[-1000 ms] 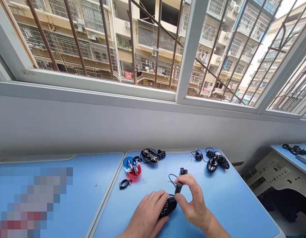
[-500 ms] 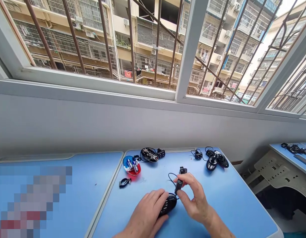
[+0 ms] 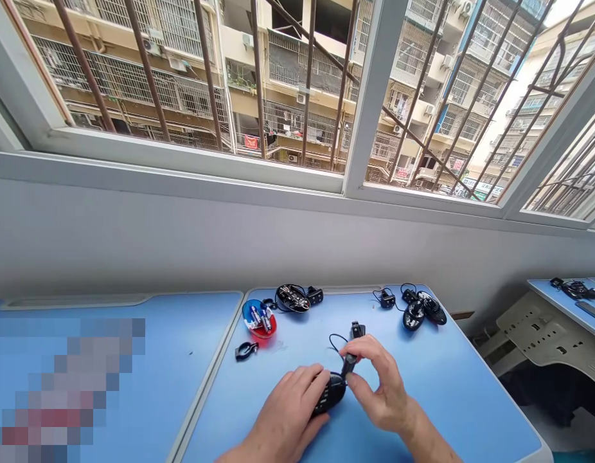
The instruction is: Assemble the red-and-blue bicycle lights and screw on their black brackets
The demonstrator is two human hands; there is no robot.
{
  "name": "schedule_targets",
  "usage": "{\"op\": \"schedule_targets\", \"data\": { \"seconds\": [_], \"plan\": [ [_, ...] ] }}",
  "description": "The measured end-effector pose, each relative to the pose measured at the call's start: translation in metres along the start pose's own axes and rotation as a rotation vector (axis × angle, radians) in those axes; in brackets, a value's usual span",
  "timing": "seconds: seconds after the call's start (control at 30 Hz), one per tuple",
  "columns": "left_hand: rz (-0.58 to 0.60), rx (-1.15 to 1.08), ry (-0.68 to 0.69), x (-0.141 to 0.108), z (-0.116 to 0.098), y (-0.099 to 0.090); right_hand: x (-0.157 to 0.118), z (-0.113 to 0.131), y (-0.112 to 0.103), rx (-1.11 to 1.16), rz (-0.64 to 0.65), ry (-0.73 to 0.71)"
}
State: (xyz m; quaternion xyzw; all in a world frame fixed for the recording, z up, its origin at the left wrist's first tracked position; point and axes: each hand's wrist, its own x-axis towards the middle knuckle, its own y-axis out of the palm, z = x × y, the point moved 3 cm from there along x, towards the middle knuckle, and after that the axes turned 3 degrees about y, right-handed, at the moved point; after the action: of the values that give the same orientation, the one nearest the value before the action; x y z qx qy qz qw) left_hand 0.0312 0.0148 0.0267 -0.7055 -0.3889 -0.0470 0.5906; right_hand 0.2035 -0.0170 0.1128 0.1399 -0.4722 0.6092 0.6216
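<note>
Near the front of the blue table, my left hand [image 3: 292, 411] grips a black oval housing [image 3: 330, 393] with a row of light slots; the fingers cover much of it. My right hand [image 3: 378, 389] pinches a small black block-shaped part [image 3: 348, 365] between thumb and fingers, right at the housing's far end. A thin black cable [image 3: 335, 341] loops up beside this part. Just beyond the right fingers is another small black piece [image 3: 358, 330], partly hidden by them. Whether the pinched part joins the housing, I cannot tell.
A blue and red case with batteries [image 3: 259, 319], a black ring clamp [image 3: 246, 350] and an opened black oval unit [image 3: 292, 298] lie at the back left. Several black corded units [image 3: 414, 315] lie at the back right. Behind the table [image 3: 452, 392] stands a wall with barred windows.
The pinched part sits slightly lower and nearer the housing. Both hands keep their holds, and the camera view has shifted a little.
</note>
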Motion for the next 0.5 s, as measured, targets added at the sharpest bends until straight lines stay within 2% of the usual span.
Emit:
{"op": "schedule_targets", "data": {
  "seconds": [0.17,0.33,0.5],
  "plan": [
    [-0.036,0.037,0.006,-0.0006,-0.0012,0.0,-0.0028,-0.0054,0.0005,-0.093,-0.103,0.015],
    [-0.048,0.033,0.012,-0.0007,-0.0015,-0.0003,-0.0044,-0.0042,-0.0021,-0.072,-0.057,0.062],
    [-0.052,0.031,0.004,0.001,-0.0018,-0.0016,-0.0008,-0.0009,-0.0007,-0.04,-0.021,0.023]
  ]
}}
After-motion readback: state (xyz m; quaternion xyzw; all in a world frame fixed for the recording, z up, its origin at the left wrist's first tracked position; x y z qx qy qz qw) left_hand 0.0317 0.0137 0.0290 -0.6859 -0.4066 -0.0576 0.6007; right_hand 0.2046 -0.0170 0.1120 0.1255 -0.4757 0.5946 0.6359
